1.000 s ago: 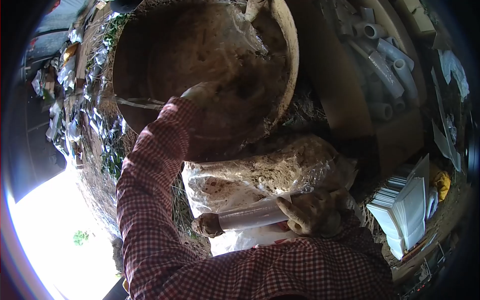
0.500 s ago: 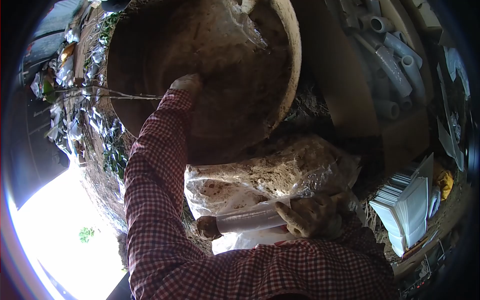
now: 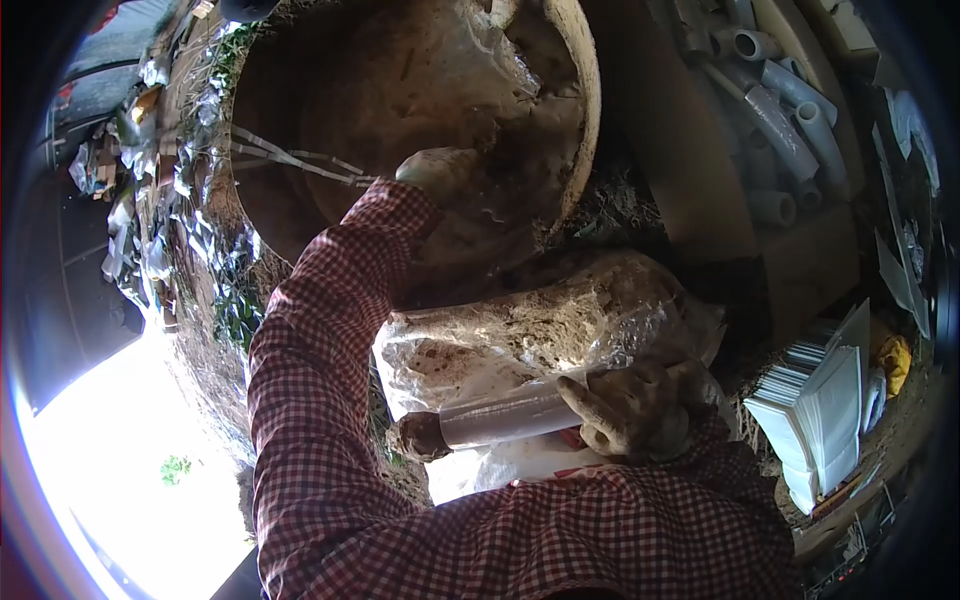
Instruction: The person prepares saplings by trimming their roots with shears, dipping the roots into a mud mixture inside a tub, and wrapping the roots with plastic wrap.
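Observation:
A large round basin holds dark brown soil. My left hand, at the end of a red checked sleeve, reaches down into it over the soil; its fingers are lost in shadow. Thin pale sticks run from the basin's left side to my left cuff. Nearer to me, my right hand is closed round one end of a tube wrapped in clear plastic, with a finger laid along it. A dark, earthy plug shows at the tube's left end. Beneath it lies a soil-smeared plastic bag.
At upper right, a cardboard box contains several pale tubes. A stack of white boards or sheets stands at right beside a yellow item. Plants and litter line the left; clear plastic hangs into the basin.
My left hand has moved right within the basin, and the thin sticks have shifted right with it. My right hand and the tube have barely moved.

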Tool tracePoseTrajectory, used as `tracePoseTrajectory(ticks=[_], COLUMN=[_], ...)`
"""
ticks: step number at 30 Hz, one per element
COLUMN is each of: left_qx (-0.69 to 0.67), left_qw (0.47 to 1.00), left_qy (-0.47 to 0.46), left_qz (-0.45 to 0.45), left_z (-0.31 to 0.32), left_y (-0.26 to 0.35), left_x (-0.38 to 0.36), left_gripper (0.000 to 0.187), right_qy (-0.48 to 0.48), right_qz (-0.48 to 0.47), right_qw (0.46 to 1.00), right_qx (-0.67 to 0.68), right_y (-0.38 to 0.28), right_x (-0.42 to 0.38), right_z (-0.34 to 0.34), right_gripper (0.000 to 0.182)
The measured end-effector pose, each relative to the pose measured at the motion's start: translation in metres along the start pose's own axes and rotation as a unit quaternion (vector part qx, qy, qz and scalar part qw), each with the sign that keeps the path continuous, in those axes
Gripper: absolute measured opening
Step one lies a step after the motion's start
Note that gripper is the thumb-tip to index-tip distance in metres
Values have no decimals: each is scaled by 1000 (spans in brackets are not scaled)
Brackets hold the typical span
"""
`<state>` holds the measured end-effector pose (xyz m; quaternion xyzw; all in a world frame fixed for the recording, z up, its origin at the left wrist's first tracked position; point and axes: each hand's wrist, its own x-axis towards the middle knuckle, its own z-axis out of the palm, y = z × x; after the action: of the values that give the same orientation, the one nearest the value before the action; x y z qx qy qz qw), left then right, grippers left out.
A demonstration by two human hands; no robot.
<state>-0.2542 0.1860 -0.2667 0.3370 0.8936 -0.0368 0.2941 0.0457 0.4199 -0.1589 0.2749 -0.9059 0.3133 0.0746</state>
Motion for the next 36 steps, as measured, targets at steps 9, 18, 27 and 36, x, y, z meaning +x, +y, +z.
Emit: tracePoseTrajectory(ticks=[9,18,27,36], left_qx=[-37,46,33,55], left_qw=[991,973,999,989], left_qy=[-20,-102,-17,-64], left_qz=[-126,-202,-13,-124], left_z=[-18,-13,4,-61], left_y=[-46,-76,-12,-3], left_x=[-71,-49,-20,-102], left_gripper=[41,38,38,37], right_qy=[11,55,136,99], right_qz=[3,-11,-25,-5], right_qw=[1000,998,990,995], right_qx=[7,-8,19,14], right_y=[-1,5,4,-9], right_x=[-5,-4,-9,-5], right_z=[2,5,21,7], right_gripper=[58,55,57,57])
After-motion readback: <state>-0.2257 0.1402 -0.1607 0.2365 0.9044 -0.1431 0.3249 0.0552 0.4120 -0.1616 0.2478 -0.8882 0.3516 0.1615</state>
